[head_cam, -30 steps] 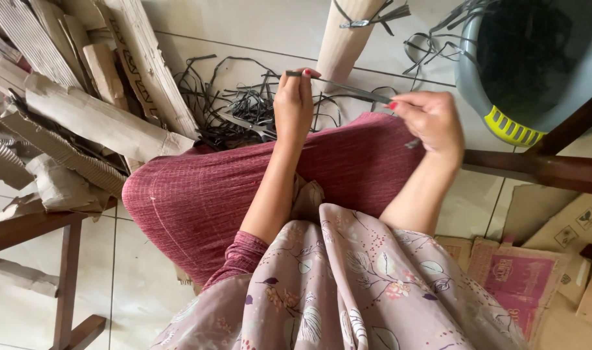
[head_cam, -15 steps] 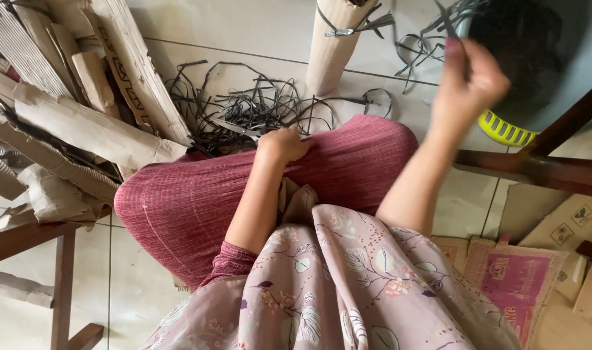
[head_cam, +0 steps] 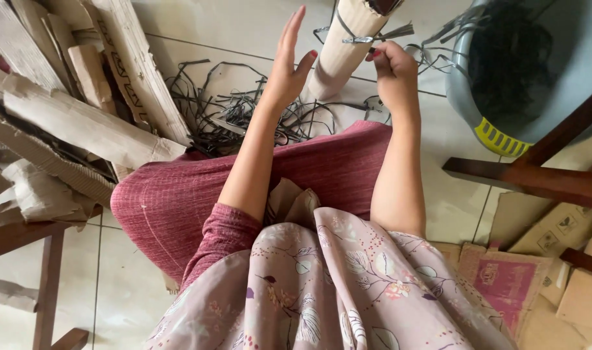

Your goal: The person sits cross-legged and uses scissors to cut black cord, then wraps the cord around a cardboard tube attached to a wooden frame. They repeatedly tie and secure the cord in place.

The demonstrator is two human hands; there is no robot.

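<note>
On a pale tiled floor strewn with dark strapping scraps (head_cam: pixel 244 113), a tied cardboard roll (head_cam: pixel 348 48) stands upright. The right hand (head_cam: pixel 392 74) pinches its strap end; the left hand (head_cam: pixel 288 68), open and empty, hovers beside it. Tying seems underway; tightening needs bracing.

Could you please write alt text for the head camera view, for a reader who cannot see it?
Seen from above, a seated person's right hand pinches a dark strap tied around a cardboard roll, while the left hand is raised open beside it. Loose straps litter the tiled floor, with cardboard scraps on one side and a grey tub on the other.
</note>
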